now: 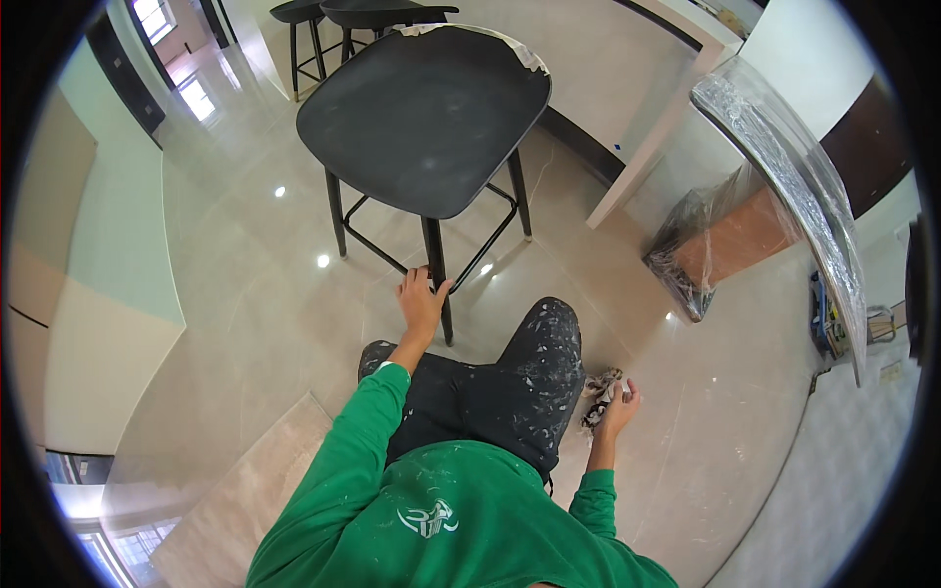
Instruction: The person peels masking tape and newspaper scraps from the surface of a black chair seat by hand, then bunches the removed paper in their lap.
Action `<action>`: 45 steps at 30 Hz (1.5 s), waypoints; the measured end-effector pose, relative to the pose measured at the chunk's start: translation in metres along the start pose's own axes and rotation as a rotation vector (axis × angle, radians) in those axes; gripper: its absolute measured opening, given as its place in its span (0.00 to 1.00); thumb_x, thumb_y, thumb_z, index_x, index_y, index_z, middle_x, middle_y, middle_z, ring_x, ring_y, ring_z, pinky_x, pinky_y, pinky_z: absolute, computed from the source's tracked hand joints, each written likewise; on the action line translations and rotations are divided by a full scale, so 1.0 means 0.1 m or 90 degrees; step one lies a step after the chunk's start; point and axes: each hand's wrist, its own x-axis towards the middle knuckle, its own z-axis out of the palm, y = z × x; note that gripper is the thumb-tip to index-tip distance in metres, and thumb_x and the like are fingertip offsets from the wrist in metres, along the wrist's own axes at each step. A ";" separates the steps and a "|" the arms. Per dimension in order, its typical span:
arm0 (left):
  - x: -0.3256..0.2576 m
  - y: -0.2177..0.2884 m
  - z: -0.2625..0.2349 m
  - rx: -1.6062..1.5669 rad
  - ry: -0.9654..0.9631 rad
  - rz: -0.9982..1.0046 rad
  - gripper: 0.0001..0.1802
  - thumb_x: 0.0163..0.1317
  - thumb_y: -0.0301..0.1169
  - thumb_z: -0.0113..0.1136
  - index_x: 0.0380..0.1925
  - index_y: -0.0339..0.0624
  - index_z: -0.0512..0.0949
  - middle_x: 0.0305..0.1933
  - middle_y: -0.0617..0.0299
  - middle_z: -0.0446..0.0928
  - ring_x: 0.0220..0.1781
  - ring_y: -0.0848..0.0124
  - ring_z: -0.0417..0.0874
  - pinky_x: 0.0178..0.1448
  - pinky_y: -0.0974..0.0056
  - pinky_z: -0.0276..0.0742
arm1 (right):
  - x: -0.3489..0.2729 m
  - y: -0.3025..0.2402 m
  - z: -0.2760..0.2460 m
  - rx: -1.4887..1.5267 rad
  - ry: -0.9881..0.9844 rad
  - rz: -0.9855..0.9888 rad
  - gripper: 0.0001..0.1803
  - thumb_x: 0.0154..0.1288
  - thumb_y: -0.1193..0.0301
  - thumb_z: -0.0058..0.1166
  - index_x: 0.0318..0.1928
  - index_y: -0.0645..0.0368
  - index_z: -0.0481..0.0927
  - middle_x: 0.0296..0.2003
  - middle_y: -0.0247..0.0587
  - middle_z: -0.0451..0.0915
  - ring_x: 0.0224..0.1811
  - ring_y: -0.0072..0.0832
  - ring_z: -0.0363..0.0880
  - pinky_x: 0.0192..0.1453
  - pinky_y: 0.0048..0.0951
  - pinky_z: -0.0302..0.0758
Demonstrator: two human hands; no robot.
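A black bar stool (426, 118) stands upright in front of me, with a scooped seat and thin legs joined by a footrest bar. My left hand (423, 306) is closed around its nearest leg, where the footrest meets it. Low beside my right knee, my right hand (619, 407) has its fingers curled on a crumpled black-and-white rag (595, 400). The rag is partly hidden by that hand and my leg. A torn strip of pale wrapping (520, 47) clings to the far rim of the seat.
More black stools (377, 14) stand behind, along a pale counter (618, 69). To the right is a table-like piece in clear plastic film (784, 147) with an orange-brown panel. Tools (831, 318) lie beyond it. A beige board or mat (245, 490) covers the glossy floor at lower left.
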 end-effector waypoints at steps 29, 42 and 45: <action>1.56 0.59 -1.11 -0.635 -0.086 -0.243 0.42 0.78 0.53 0.51 0.78 0.32 0.55 0.81 0.50 0.61 0.82 0.59 0.58 0.83 0.56 0.51 | 0.56 -4.73 2.48 -0.468 -0.359 -1.202 0.08 0.61 0.64 0.68 0.36 0.51 0.85 0.38 0.29 0.83 0.53 0.31 0.80 0.68 0.38 0.73; 2.47 -0.23 -1.05 -0.648 -0.345 -0.302 0.42 0.73 0.62 0.55 0.68 0.34 0.73 0.65 0.53 0.80 0.64 0.65 0.80 0.68 0.60 0.75 | -0.48 -4.22 1.96 -0.281 -0.303 -1.143 0.10 0.57 0.63 0.69 0.31 0.53 0.81 0.31 0.33 0.83 0.43 0.32 0.79 0.49 0.35 0.72; 2.91 -0.64 -1.52 -0.454 -0.275 -0.223 0.36 0.73 0.56 0.59 0.63 0.33 0.77 0.61 0.54 0.82 0.63 0.66 0.81 0.66 0.60 0.75 | -1.15 -4.27 2.04 -0.298 -0.228 -1.142 0.11 0.58 0.64 0.69 0.30 0.55 0.80 0.30 0.36 0.83 0.40 0.35 0.80 0.49 0.37 0.73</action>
